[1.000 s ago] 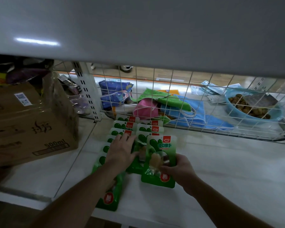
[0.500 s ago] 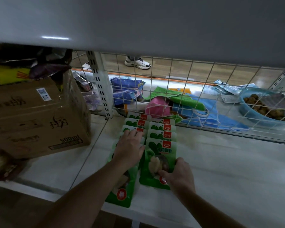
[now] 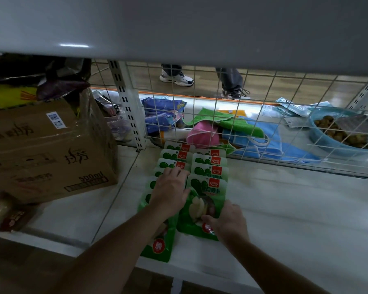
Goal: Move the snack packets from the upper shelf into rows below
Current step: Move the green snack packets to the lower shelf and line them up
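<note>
Green snack packets lie in two overlapping rows on the white lower shelf (image 3: 285,209). The left row (image 3: 174,157) runs from the wire back toward the front edge, and my left hand (image 3: 170,192) lies flat on it with fingers spread. The right row (image 3: 210,166) ends in a front packet (image 3: 202,206) with a clear window. My right hand (image 3: 227,219) holds that packet at its lower right corner, thumb on top. The underside of the upper shelf (image 3: 179,28) fills the top of the view.
A brown carton (image 3: 47,153) stands at the left, with small packets (image 3: 6,213) in front of it. Behind the wire grid (image 3: 253,124) lie cloths, blue packs and a blue basket (image 3: 338,134). A person's feet (image 3: 176,78) stand beyond.
The view has tilted up and drawn closer. My right hand has slid the front packet of the right row slightly back into line; my left hand stays on the left row.
</note>
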